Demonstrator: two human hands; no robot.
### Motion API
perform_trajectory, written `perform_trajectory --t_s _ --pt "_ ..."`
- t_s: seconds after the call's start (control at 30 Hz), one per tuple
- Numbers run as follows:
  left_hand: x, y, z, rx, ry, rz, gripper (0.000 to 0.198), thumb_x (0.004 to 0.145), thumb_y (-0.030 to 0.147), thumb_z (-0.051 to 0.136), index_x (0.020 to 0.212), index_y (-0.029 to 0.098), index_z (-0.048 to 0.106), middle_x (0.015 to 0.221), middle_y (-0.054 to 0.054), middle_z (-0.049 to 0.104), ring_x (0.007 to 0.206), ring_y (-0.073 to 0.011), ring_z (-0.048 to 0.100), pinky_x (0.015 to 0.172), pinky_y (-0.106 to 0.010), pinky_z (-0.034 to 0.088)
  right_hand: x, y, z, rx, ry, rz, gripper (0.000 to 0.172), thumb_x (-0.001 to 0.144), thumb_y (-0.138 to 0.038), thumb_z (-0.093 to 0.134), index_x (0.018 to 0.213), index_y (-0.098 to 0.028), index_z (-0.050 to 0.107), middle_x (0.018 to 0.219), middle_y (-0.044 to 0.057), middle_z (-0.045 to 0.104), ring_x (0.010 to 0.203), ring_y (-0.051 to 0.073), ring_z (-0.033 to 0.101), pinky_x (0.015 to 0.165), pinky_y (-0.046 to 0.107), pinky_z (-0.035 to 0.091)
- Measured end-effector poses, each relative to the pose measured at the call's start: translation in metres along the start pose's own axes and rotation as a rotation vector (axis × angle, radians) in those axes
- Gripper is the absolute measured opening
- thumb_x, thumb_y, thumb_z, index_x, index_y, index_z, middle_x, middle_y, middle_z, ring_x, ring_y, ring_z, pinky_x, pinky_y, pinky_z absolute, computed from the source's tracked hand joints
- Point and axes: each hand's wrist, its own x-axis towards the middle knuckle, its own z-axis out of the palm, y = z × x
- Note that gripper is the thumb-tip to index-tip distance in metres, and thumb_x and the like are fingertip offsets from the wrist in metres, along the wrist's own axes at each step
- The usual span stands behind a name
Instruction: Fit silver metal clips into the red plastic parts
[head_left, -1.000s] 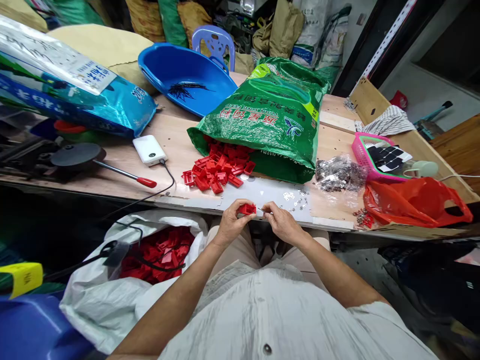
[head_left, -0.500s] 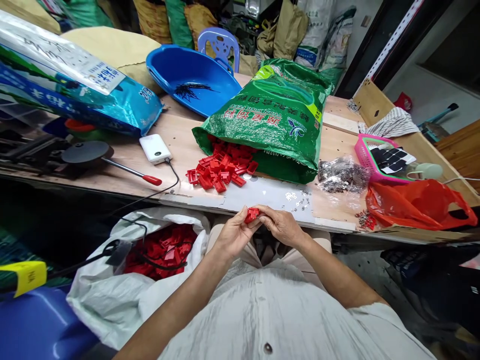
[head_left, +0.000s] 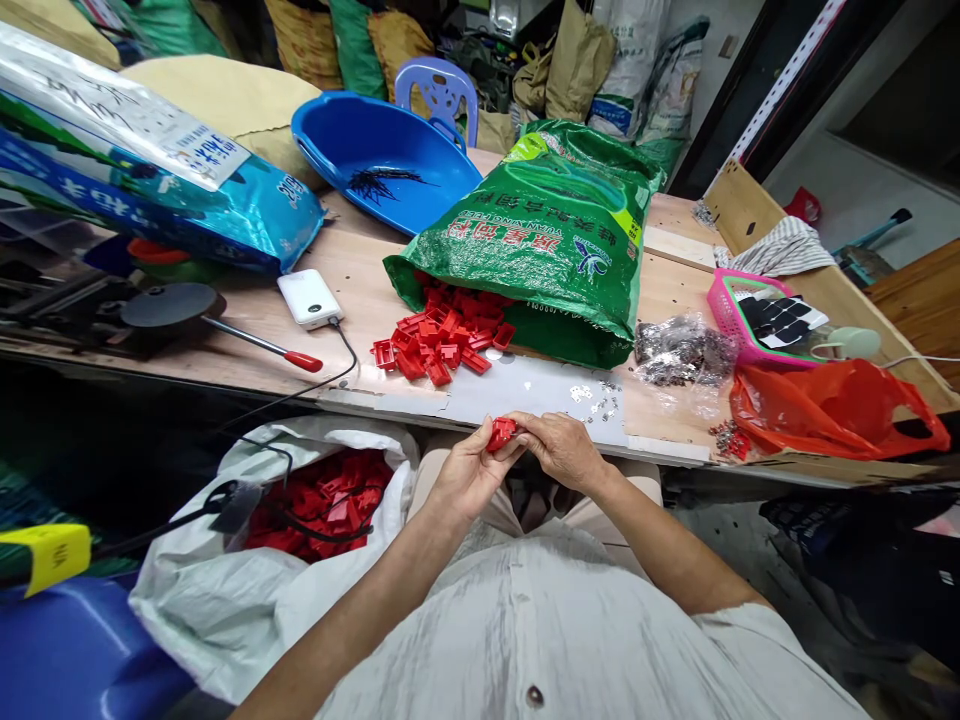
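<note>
Just off the table's front edge, over my lap, my left hand (head_left: 474, 468) is closed on a small red plastic housing (head_left: 502, 433), thumb on one side and fingers beneath. My right hand (head_left: 559, 450) meets it from the right, thumb and forefinger pinched at the housing's right end. Whatever that pinch holds is too small and covered to make out. A pile of similar red housings (head_left: 442, 340) spills from the mouth of a green feed bag (head_left: 540, 240) onto the table. Small metal plates (head_left: 596, 395) lie scattered on a grey sheet (head_left: 510, 392) near my hands.
An open white sack (head_left: 292, 620) of red housings stands below at left. On the table are a lever tool (head_left: 262, 345), a white power bank (head_left: 309, 298), a blue basin (head_left: 390, 160), a clear bag of metal parts (head_left: 682, 350), a pink basket (head_left: 731, 320) and a red bag (head_left: 832, 410).
The red housing has turned slightly between my hands and shifted a little to the left. Both hands keep nearly the same place, and the things on the table have stayed put.
</note>
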Motion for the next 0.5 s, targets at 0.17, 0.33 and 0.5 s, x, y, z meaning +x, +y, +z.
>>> perform_trajectory --t_s 0.17,0.33,0.5 --pt "-0.003 -0.003 0.005 -0.017 0.057 0.038 0.033 0.098 0.016 0.042 0.076 0.009 0.065 0.075 -0.008 0.071 0.07 -0.0159 0.071 0.085 -0.035 0.059 0.003 -0.002 0.01 0.015 0.095 0.068 0.035 0.102 -0.038 0.036 0.12 -0.026 0.063 0.108 0.004 0.073 0.09 0.019 0.065 0.082 0.029 0.043" --pt "-0.002 -0.005 0.001 -0.004 0.074 0.067 0.03 0.097 0.015 0.042 0.078 0.008 0.065 0.079 -0.01 0.072 0.075 -0.0181 0.072 0.091 -0.042 0.057 0.007 -0.003 0.014 0.201 0.096 0.161 0.033 0.102 -0.036 0.037 0.113 -0.029 0.067 0.097 0.0 0.073 0.087 0.015 0.066 0.078 0.024 0.045" --pt "0.002 0.0 -0.011 0.042 0.059 0.118 0.024 0.095 0.015 0.048 0.078 0.01 0.064 0.078 -0.008 0.073 0.075 -0.0182 0.072 0.092 -0.041 0.055 0.012 -0.008 0.013 0.311 0.046 0.172 0.032 0.102 -0.037 0.037 0.121 -0.031 0.063 0.11 -0.002 0.071 0.094 0.015 0.066 0.081 0.024 0.045"
